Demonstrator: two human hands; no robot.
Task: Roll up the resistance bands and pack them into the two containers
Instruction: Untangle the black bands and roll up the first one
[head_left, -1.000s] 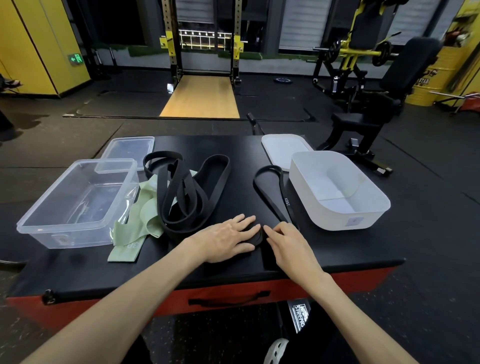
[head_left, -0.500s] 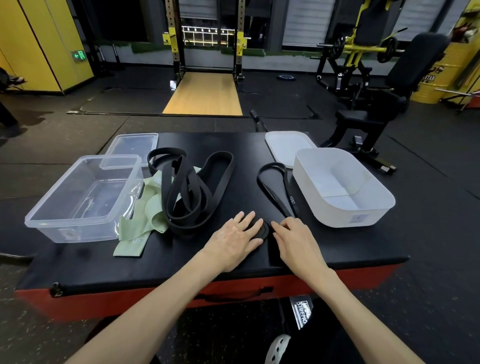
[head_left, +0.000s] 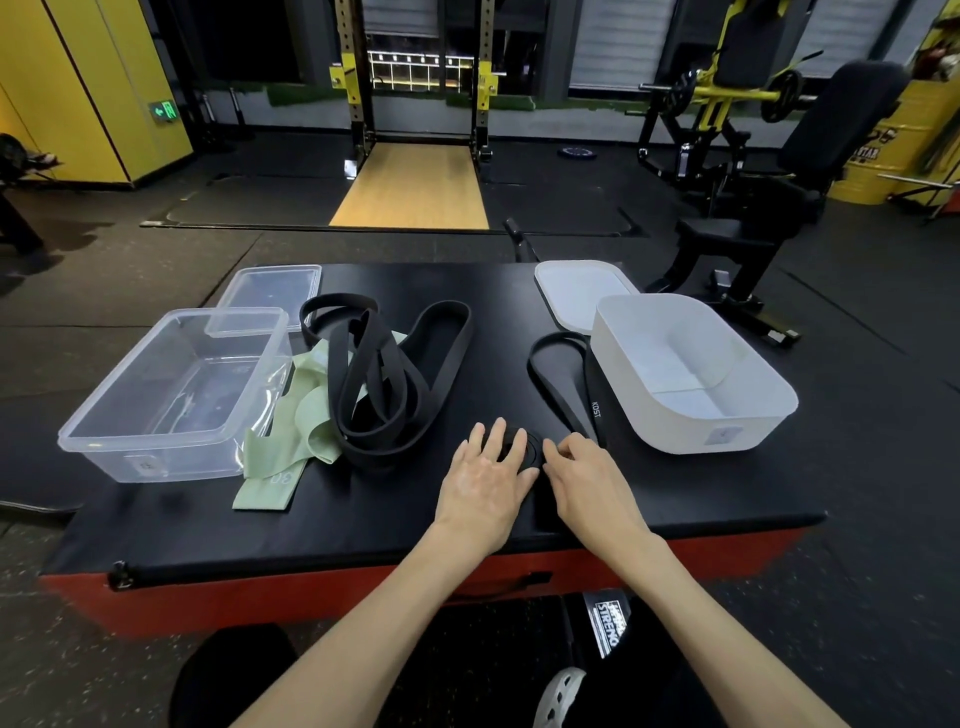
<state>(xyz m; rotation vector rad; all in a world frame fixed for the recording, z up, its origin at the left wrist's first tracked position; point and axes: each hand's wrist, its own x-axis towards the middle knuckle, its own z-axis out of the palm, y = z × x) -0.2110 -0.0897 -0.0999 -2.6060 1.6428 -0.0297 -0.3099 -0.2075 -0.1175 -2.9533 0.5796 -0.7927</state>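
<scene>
Bit of a mid-roll moment here: a black band is partly wound into a flat coil near the front of the bench, and the unrolled rest is laid out in a long loop running back alongside the white container. The left hand is spread flat on top of the coil, fingers straight, nothing gripped. The right hand is set just beside the coil with fingers curled down onto the band where it leaves the roll; whether it's properly pinched can't be made out tbh. A pile of black bands is heaped left of centre, partly over a green band that's touching the clear container. No bands can be seen in either container. A clear lid and a white lid are lying behind their boxes
</scene>
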